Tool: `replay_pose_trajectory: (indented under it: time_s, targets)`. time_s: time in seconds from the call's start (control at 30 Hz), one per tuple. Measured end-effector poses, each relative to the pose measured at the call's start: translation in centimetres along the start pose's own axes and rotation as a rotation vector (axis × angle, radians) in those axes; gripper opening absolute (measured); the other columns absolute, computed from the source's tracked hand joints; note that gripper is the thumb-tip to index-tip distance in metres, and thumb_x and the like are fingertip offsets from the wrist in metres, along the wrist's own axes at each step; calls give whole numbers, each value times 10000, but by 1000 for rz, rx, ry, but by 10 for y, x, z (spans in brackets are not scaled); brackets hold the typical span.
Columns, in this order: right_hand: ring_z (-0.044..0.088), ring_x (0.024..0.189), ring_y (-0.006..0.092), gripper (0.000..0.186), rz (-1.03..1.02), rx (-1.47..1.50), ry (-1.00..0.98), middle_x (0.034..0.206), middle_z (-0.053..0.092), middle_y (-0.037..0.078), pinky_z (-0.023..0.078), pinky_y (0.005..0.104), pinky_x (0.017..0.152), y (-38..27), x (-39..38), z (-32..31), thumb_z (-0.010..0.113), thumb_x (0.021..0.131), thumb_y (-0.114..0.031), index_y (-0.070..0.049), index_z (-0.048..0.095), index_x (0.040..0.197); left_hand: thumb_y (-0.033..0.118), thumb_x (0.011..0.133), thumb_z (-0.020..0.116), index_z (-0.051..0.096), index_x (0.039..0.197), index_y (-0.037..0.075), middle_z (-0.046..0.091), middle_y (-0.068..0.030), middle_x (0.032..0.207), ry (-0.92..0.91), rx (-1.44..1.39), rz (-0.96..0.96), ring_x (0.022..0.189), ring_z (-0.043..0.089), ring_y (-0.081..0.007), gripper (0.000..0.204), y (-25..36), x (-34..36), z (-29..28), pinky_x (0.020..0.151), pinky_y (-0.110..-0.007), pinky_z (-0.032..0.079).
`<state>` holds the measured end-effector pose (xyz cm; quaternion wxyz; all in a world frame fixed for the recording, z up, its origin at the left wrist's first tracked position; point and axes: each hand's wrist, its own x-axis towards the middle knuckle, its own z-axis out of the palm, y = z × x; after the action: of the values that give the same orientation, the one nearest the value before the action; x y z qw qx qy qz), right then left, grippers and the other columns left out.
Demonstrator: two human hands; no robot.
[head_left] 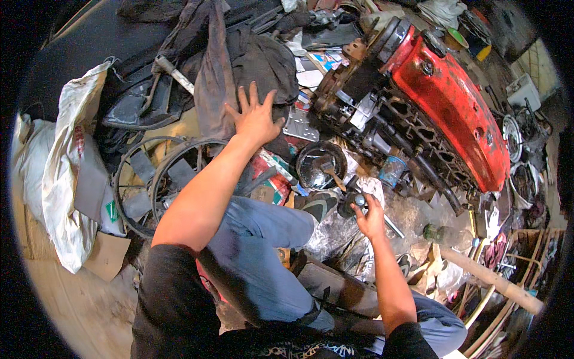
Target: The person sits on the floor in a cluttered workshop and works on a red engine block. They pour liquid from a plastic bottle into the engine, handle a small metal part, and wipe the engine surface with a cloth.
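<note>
My left hand (256,122) is spread wide over a dark, dirty cloth (263,66) draped in a heap, with nothing in its grasp. My right hand (372,220) is closed around a small dark metal part with a rounded end (357,200), low over the floor in front of me. Its exact kind is hidden by the fingers. A shiny metal rod (393,226) shows beside that hand; whether it is joined to the part I cannot tell. Just left of it stands a round black basin (321,166) with dark liquid, and a wooden-handled brush (336,178) leans at its rim.
An engine with a red cover (454,102) fills the right side. Two thin hoops (122,197) and a white sack (66,179) lie at left. A blue can (392,170), a bottle (439,234) and a wooden pole (493,278) are at right.
</note>
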<state>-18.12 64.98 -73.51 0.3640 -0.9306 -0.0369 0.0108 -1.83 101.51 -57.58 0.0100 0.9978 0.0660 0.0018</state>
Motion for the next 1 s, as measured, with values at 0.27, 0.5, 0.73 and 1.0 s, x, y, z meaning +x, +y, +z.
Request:
replay_pose_trajectory:
  time_s: [0.27,0.5,0.73,1.0]
  targets:
    - [592,1141,460,558,74,-125,-139,1193,616,274,491,508,972,-23,-23,3,771,841,-282,-29,598,1307,600,880,686,427,1562,298,172,-199,1697,-394,-100,238,1561,113,-469,789,69,15,-12,1144,-798,144]
    - [567,1217,439,629,21,-98,-169,1318,580,242,478,489,1026,-26,-17,5,821,790,-271,-51,593,1332,607,904,668,472,1537,195,440,-227,1572,-769,-163,572,1445,417,-442,780,67,18,21,1177,-559,360]
    - [589,1163,409,553,-30,-112,-116,1249,601,201,493,474,992,-34,-22,2,808,838,-266,-74,608,1316,531,937,663,514,1501,131,601,-248,1405,-775,-221,611,1315,568,-415,707,53,20,44,1120,-478,439]
    - [588,1157,409,560,-128,-225,-186,1255,601,205,493,475,983,-43,-11,-1,793,866,-312,-65,593,1327,532,934,671,538,1479,114,598,-256,1405,-809,-227,539,1318,567,-410,700,52,29,42,1122,-470,440]
